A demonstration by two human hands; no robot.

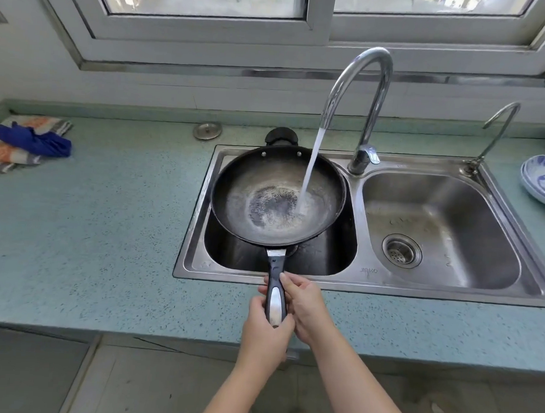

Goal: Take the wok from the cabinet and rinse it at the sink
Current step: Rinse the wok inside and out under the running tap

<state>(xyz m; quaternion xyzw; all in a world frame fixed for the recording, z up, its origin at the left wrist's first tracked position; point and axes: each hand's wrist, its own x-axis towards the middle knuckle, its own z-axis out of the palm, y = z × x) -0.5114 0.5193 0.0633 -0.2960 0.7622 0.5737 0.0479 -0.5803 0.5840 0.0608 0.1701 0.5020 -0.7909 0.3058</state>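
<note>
Both hands clasp the wok's handle [276,295] at lower centre, left hand [264,337] beside right hand [304,307]. Above them, the wok [278,195] sits over the left sink basin [325,258], with faucet [360,94] water [310,167] streaming in.

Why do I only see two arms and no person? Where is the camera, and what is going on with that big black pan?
The camera sits on the person's head and looks down, so you see only their arms, as if through their eyes. There is just this one picture.

Both hands hold the long black-and-silver handle of a round black wok: the left hand grips its end, the right hand holds it a bit further up. The wok is over the left bowl of a shiny steel double sink. Water runs from the tall curved silver tap into the wok.

On the blue-green speckled counter lies a striped cloth with a blue cloth on top at the left, and blue-and-white plates at the right.
</note>
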